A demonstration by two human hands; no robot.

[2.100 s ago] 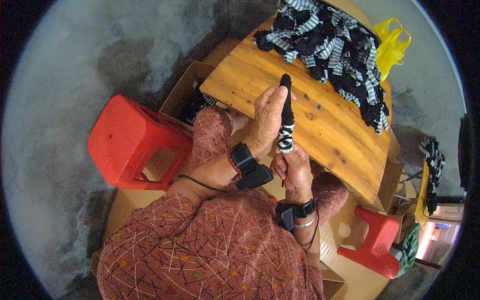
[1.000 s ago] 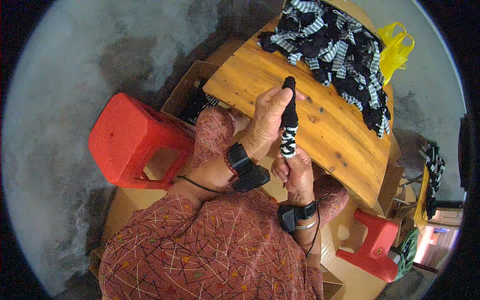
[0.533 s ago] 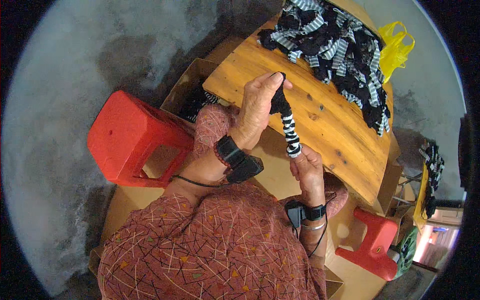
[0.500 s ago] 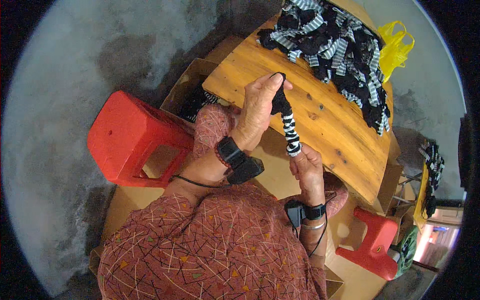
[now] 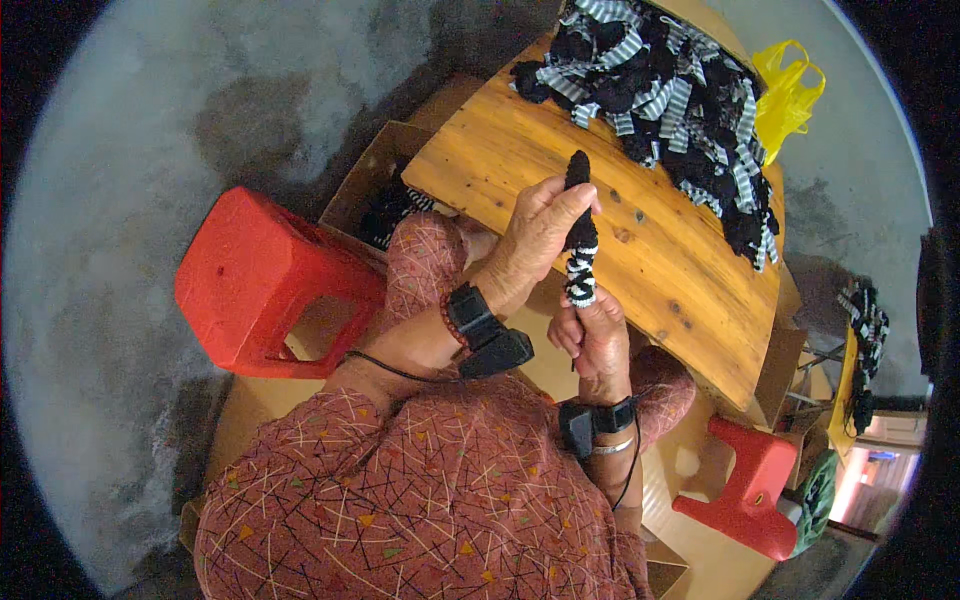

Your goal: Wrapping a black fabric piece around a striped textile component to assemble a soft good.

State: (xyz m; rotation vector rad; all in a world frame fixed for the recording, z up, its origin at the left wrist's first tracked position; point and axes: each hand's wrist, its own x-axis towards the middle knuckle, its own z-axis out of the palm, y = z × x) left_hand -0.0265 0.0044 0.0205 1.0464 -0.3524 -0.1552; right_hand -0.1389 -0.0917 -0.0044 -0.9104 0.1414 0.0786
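**Two hands hold up one striped sock**

The left hand [image 5: 535, 235] wraps round the top part of a black and white striped sock [image 5: 579, 235]. The right hand [image 5: 598, 335] grips the bottom end in a closed fist. The sock stands up straight between them, above the near edge of the wooden table [image 5: 650, 260]. Held at both ends like this, it looks pulled long and flat, maybe to smooth it.

A big pile of striped socks [image 5: 670, 95] lies at the far end of the table, with a yellow bag [image 5: 785, 95] just beside it. A red stool [image 5: 265, 285] stands on the left. A cardboard box [image 5: 375, 185] with more dark cloth sits near the table, close to the left arm.
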